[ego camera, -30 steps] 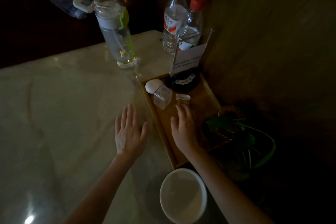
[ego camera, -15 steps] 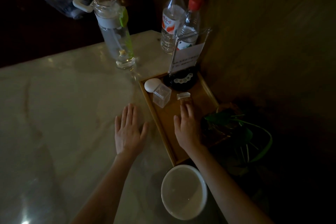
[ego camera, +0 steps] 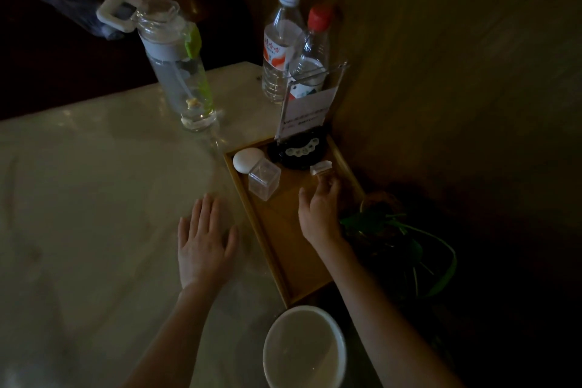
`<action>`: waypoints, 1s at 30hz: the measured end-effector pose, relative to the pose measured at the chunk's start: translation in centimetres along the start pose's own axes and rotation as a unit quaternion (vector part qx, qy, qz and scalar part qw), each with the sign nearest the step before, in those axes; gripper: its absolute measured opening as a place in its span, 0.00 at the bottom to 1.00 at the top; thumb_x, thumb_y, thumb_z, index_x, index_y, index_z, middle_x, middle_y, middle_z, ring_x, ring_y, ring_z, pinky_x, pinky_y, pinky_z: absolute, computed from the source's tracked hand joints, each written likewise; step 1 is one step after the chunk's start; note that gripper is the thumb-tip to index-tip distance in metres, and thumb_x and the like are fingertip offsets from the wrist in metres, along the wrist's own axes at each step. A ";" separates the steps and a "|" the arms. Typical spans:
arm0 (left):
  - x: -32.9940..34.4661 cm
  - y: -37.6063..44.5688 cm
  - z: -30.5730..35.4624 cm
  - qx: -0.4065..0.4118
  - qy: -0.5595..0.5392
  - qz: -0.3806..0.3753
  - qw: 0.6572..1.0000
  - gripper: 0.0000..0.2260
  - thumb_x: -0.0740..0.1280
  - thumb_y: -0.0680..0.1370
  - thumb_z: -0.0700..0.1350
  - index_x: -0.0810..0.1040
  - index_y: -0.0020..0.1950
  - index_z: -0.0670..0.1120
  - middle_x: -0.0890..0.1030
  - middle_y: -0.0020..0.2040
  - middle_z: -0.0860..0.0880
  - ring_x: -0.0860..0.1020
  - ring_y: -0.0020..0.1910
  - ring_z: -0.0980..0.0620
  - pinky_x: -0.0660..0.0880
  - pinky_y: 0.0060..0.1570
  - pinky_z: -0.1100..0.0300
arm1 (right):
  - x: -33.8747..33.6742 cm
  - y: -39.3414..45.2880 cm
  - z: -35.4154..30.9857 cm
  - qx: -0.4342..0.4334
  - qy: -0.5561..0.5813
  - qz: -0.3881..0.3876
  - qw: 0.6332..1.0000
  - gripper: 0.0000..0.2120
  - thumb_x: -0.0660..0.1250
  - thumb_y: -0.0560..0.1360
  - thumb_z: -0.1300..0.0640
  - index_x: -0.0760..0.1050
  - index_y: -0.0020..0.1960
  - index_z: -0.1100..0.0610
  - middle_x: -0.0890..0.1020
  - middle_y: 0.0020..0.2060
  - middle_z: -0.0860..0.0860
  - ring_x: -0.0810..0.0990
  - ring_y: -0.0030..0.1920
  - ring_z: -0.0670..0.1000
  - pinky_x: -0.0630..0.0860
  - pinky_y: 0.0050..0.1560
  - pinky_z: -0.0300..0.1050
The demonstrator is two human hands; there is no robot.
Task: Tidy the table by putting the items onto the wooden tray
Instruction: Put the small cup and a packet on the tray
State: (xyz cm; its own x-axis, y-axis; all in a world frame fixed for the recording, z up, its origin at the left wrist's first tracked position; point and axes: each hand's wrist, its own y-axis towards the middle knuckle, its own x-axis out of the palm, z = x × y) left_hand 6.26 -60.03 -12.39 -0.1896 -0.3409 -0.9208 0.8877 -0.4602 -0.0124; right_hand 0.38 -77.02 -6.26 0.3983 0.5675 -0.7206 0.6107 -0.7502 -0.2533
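Note:
The wooden tray [ego camera: 283,249] lies along the table's right edge. On it sit a white egg-shaped item [ego camera: 245,158], a clear plastic box [ego camera: 264,179], a small white piece [ego camera: 320,166] and a black round base [ego camera: 299,150] carrying a clear sign holder [ego camera: 307,110]. My right hand [ego camera: 319,211] hovers over the tray, its fingertips just below the small white piece; whether they touch it is unclear in the dim light. My left hand [ego camera: 204,241] rests flat on the marble table [ego camera: 88,198], left of the tray.
A tall clear water bottle with a white loop lid [ego camera: 176,63] stands behind the tray, two plastic bottles [ego camera: 282,41] at the back corner. A white bowl [ego camera: 304,348] sits at the near edge. A green potted plant [ego camera: 393,230] is right of the tray by the wall.
My right hand has slid further up the tray towards the small white piece, and its fingers have curled a little. My left hand stays flat on the table.

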 end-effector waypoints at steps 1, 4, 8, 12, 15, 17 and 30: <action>0.0 0.0 0.0 0.000 -0.001 0.001 1.000 0.31 0.47 0.73 0.60 0.58 0.73 0.46 0.57 0.75 0.48 0.50 0.73 0.53 0.47 0.72 0.50 | 0.1 0.2 -0.1 0.010 0.002 0.000 1.000 0.28 0.55 0.79 0.55 0.48 0.73 0.66 0.48 0.74 0.62 0.53 0.74 0.58 0.56 0.73 0.48; -0.1 0.0 0.0 0.002 0.001 -0.001 1.000 0.31 0.46 0.74 0.60 0.58 0.73 0.46 0.57 0.75 0.48 0.50 0.73 0.53 0.47 0.72 0.50 | 0.2 0.7 -0.3 0.033 -0.002 -0.008 0.999 0.30 0.54 0.80 0.54 0.45 0.74 0.66 0.43 0.74 0.62 0.50 0.75 0.58 0.54 0.74 0.49; 0.0 0.0 0.0 0.003 0.006 0.000 1.000 0.31 0.47 0.74 0.59 0.58 0.73 0.46 0.58 0.74 0.48 0.50 0.73 0.53 0.47 0.72 0.50 | 0.0 1.2 -0.4 0.031 -0.001 -0.011 0.999 0.31 0.54 0.80 0.53 0.43 0.74 0.66 0.41 0.74 0.62 0.47 0.75 0.58 0.52 0.74 0.48; 0.0 0.0 0.0 0.002 0.008 0.001 1.000 0.30 0.47 0.74 0.59 0.58 0.73 0.45 0.58 0.74 0.47 0.51 0.73 0.53 0.46 0.71 0.51 | 0.1 1.8 -0.1 0.037 0.008 0.007 0.999 0.30 0.55 0.79 0.53 0.46 0.74 0.64 0.45 0.75 0.60 0.49 0.75 0.58 0.54 0.74 0.52; 0.0 0.1 -0.1 0.003 0.007 0.003 1.000 0.30 0.47 0.74 0.58 0.58 0.73 0.46 0.58 0.74 0.48 0.50 0.73 0.54 0.46 0.71 0.52 | 0.3 2.1 0.0 0.046 -0.001 0.016 0.999 0.29 0.56 0.79 0.52 0.49 0.74 0.62 0.47 0.75 0.59 0.49 0.75 0.58 0.55 0.73 0.56; 0.0 0.1 0.0 0.003 0.006 0.004 1.000 0.30 0.47 0.74 0.58 0.58 0.73 0.46 0.58 0.74 0.48 0.50 0.73 0.54 0.46 0.71 0.51 | 0.4 2.1 0.1 0.048 -0.008 0.015 0.999 0.30 0.55 0.79 0.51 0.49 0.74 0.62 0.47 0.75 0.58 0.49 0.75 0.59 0.55 0.73 0.57; -0.1 0.0 0.0 0.003 0.002 0.005 1.000 0.30 0.48 0.74 0.57 0.58 0.73 0.45 0.59 0.74 0.47 0.52 0.73 0.52 0.49 0.71 0.50 | -0.4 0.6 -0.1 -0.142 0.058 0.018 0.988 0.15 0.65 0.73 0.66 0.74 0.59 0.61 0.77 0.58 0.58 0.74 0.61 0.56 0.71 0.63 0.53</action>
State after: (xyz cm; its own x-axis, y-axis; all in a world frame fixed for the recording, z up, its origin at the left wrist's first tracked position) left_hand 6.31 -60.04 -12.31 -0.1790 -0.3418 -0.9226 0.8873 -0.4613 -0.0013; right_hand 0.66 -77.67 -6.08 0.4892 0.5903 -0.6421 0.7554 -0.6547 -0.0263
